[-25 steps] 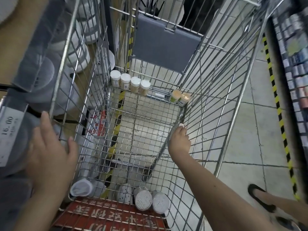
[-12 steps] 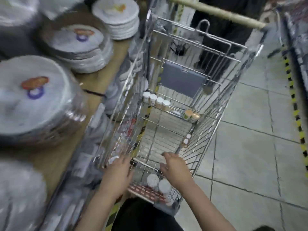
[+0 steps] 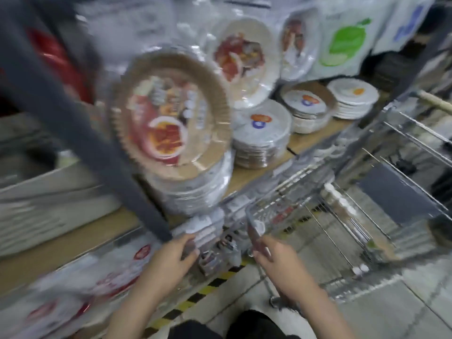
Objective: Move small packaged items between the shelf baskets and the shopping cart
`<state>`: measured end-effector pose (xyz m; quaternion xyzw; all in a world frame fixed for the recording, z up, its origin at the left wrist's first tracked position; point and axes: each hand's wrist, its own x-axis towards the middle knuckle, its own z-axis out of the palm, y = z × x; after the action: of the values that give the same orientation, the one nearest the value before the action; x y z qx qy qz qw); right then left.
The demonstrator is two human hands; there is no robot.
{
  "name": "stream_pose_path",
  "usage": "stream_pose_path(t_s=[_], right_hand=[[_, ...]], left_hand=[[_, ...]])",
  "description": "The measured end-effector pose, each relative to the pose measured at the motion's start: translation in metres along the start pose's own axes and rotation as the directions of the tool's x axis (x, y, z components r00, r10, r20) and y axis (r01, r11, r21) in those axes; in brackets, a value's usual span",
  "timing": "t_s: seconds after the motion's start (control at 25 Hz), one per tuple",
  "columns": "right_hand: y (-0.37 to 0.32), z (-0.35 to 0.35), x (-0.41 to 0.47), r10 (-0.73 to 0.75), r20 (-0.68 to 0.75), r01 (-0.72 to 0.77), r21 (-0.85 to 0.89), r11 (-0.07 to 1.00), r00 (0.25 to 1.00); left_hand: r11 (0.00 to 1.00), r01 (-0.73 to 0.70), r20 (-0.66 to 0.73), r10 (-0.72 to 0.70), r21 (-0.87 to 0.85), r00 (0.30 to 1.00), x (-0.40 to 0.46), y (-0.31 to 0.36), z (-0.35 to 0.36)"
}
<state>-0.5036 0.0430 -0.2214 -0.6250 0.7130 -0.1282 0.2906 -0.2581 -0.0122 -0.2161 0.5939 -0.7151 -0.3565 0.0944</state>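
Frame blurred. Your left hand (image 3: 171, 255) grips something small, unclear, at shelf edge; right hand (image 3: 271, 255) pinches small pack, likely light, rigid. More jars (image 3: 338, 201) in cart (image 3: 403, 245) at 2 o'clock: take them round body, lids slippery.

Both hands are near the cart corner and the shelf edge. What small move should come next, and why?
Probably carry the right hand toward the shelf. It seems to hold a small item at the shopping cart corner, while the left hand already touches the shelf front. Blur hides details.
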Motion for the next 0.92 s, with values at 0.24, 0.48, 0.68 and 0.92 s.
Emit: stream_pose_path(t_s=[0.24, 0.48, 0.68, 0.92], right_hand=[[-0.116, 0.048, -0.037, -0.225, 0.241, 0.225, 0.029, 0.974, 0.944], [-0.22, 0.098, -0.1, -0.343, 0.231, 0.318, 0.138, 0.938, 0.91], [-0.268, 0.083, -0.119, -0.457, 0.024, 0.442, 0.215, 0.871, 0.889], [-0.305, 0.023, -0.07, -0.552, -0.3, 0.603, 0.111, 0.79, 0.778]], left_hand=[[0.982, 0.157, -0.205, -0.176, -0.106, 0.963, -0.141, -0.083, -0.057], [0.95, 0.266, -0.285, -0.303, -0.161, 0.909, -0.261, -0.144, -0.114], [0.978, 0.12, -0.437, -0.184, -0.17, 0.881, -0.277, -0.136, -0.164], [0.996, -0.084, -0.633, 0.054, -0.017, 0.772, -0.226, -0.089, -0.234]])
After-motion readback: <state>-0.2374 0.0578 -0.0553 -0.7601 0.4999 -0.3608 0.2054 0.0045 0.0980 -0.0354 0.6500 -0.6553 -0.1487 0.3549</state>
